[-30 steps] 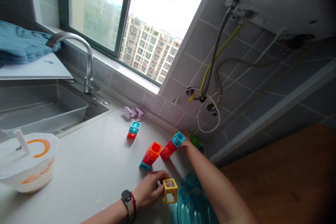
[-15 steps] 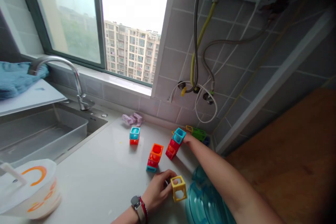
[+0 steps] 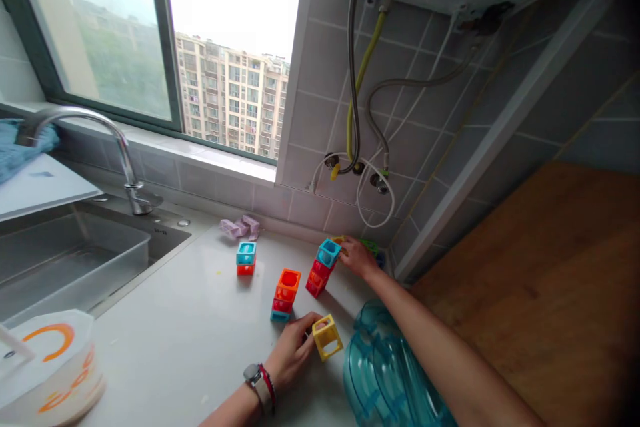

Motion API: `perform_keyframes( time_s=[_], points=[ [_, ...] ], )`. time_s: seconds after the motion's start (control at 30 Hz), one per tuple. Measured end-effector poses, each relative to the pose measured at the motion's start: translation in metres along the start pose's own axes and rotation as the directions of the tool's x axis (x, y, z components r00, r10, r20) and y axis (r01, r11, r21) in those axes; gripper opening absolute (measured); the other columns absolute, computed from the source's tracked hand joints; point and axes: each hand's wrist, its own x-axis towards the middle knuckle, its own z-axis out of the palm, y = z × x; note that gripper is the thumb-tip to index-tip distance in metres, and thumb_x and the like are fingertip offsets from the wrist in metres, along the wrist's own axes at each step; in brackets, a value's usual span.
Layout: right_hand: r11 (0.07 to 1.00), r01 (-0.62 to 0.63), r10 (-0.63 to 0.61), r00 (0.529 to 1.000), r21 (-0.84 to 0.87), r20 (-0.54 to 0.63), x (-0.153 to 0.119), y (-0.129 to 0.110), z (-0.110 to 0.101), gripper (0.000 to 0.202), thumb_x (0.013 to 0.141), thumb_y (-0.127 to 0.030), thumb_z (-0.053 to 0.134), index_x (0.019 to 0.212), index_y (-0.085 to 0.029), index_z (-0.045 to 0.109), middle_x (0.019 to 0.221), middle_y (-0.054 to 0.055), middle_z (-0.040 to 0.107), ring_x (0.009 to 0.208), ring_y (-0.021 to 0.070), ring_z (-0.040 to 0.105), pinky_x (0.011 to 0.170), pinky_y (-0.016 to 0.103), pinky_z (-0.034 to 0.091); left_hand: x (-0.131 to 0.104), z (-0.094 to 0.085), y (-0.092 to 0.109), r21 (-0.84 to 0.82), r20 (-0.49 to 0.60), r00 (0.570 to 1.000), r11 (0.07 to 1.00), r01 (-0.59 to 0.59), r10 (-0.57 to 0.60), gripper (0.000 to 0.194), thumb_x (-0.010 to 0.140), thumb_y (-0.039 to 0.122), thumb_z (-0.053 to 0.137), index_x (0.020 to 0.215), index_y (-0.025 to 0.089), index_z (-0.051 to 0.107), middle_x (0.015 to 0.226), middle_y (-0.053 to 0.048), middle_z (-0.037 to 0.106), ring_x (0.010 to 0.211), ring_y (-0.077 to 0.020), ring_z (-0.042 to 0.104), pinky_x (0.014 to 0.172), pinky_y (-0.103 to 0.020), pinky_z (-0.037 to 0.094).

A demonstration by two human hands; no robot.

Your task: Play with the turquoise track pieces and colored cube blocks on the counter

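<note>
My left hand (image 3: 295, 345), with a watch on its wrist, grips an open-sided yellow cube block (image 3: 327, 337) above the counter. My right hand (image 3: 359, 256) reaches to the back right, its fingers curled on a yellow block (image 3: 339, 239) that is partly hidden. Just left of it stands a tall stack with a blue cube (image 3: 329, 252) on top of red cubes (image 3: 320, 275). An orange cube (image 3: 289, 280) tops another stack, with red and blue below, close to my left hand. Farther left, a light blue cube (image 3: 246, 253) sits on an orange-red one (image 3: 245, 269).
A clear teal plastic container (image 3: 385, 360) stands under my right forearm. Green pieces (image 3: 370, 246) lie by the back wall. Crumpled pink paper-like pieces (image 3: 240, 227) lie below the window. To the left are a sink with a faucet (image 3: 131, 173) and a white lidded tub (image 3: 55, 373).
The view has shifted slightly. My right hand has come out from behind the tall stack, toward its right and back. My left hand still holds the yellow cube block, now tilted differently.
</note>
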Motion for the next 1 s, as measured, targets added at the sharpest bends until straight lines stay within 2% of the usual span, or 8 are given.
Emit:
perform_keyframes(
  time_s=[0.13,0.3,0.5,0.6,0.67,0.77,0.9,1.0],
  points=[
    [0.986,-0.115,0.137,0.970,0.118,-0.201,-0.028,0.002,-0.033,0.009,0.081,-0.020,0.068,0.083,-0.020,0.077,0.094,0.007,0.072,0.091,0.0228,0.066,0.086,0.033,0.050,0.001,0.000,-0.006,-0.022,0.002,0.999,0.999,-0.038,0.038,0.043,0.104,0.051,0.040,0.091,0.016,0.063,0.083,-0.005,0.066,0.075,-0.0182,0.056,0.070,-0.028,0.045],
    [0.904,-0.207,0.360,0.842,0.375,-0.402,-0.089,-0.022,-0.042,0.028,0.086,-0.040,0.065,0.090,-0.014,0.072,0.091,0.012,0.072,0.084,0.0256,0.066,0.079,0.036,0.051,0.002,-0.002,-0.009,-0.047,0.020,0.998,0.997,-0.066,0.067,0.043,0.103,0.049,0.041,0.097,0.016,0.067,0.086,-0.006,0.068,0.079,-0.0202,0.060,0.074,-0.029,0.049],
    [0.694,-0.197,0.469,0.853,0.693,-0.227,-0.183,-0.087,-0.012,0.035,0.087,-0.052,0.067,0.085,-0.017,0.068,0.074,0.003,0.068,0.064,0.0173,0.062,0.058,0.026,0.049,0.001,-0.005,-0.013,-0.137,-0.029,0.999,0.989,-0.049,0.045,0.043,0.100,0.049,0.046,0.107,0.015,0.071,0.094,-0.009,0.074,0.087,-0.0227,0.066,0.084,-0.032,0.053],
    [0.540,-0.136,0.491,0.852,0.831,-0.179,-0.205,-0.104,-0.008,0.028,0.087,-0.045,0.071,0.088,-0.017,0.068,0.081,0.003,0.066,0.069,0.0160,0.061,0.061,0.025,0.050,0.001,-0.003,-0.014,-0.187,-0.043,0.999,0.982,0.023,-0.032,0.045,0.099,0.051,0.047,0.097,0.013,0.073,0.086,-0.010,0.075,0.076,-0.0211,0.066,0.073,-0.030,0.054],
    [0.479,-0.102,0.450,0.881,0.872,-0.145,-0.210,-0.106,-0.010,0.024,0.089,-0.041,0.072,0.091,-0.018,0.071,0.086,0.003,0.066,0.074,0.0167,0.061,0.064,0.025,0.051,0.001,-0.002,-0.012,-0.198,-0.055,0.996,0.979,0.057,-0.069,0.046,0.097,0.050,0.049,0.088,0.013,0.073,0.082,-0.010,0.075,0.073,-0.0208,0.066,0.070,-0.030,0.053],
    [0.522,-0.080,0.343,0.931,0.849,-0.123,-0.213,-0.105,-0.016,0.020,0.090,-0.038,0.073,0.089,-0.019,0.075,0.093,0.006,0.067,0.086,0.0213,0.064,0.074,0.031,0.054,0.001,-0.002,-0.008,-0.182,-0.028,0.997,0.981,0.064,-0.070,0.047,0.097,0.048,0.048,0.082,0.012,0.074,0.082,-0.011,0.076,0.075,-0.0210,0.067,0.072,-0.030,0.053],
    [0.615,-0.061,0.270,0.953,0.786,-0.138,-0.223,-0.102,-0.021,0.015,0.093,-0.035,0.070,0.097,-0.024,0.080,0.102,0.009,0.072,0.094,0.0255,0.068,0.082,0.036,0.055,0.001,-0.004,-0.008,-0.131,-0.041,0.996,0.988,0.076,-0.082,0.052,0.098,0.050,0.046,0.076,0.012,0.073,0.078,-0.010,0.075,0.072,-0.0203,0.065,0.071,-0.029,0.051],
    [0.694,-0.030,0.222,0.959,0.720,-0.174,-0.235,-0.101,-0.019,0.022,0.094,-0.031,0.069,0.114,-0.030,0.079,0.107,0.008,0.075,0.097,0.0273,0.070,0.087,0.039,0.056,0.000,-0.003,-0.009,-0.181,-0.064,0.987,0.974,0.134,-0.147,0.055,0.099,0.054,0.044,0.094,0.010,0.076,0.080,-0.010,0.075,0.071,-0.0202,0.064,0.070,-0.030,0.052]
  ],
)
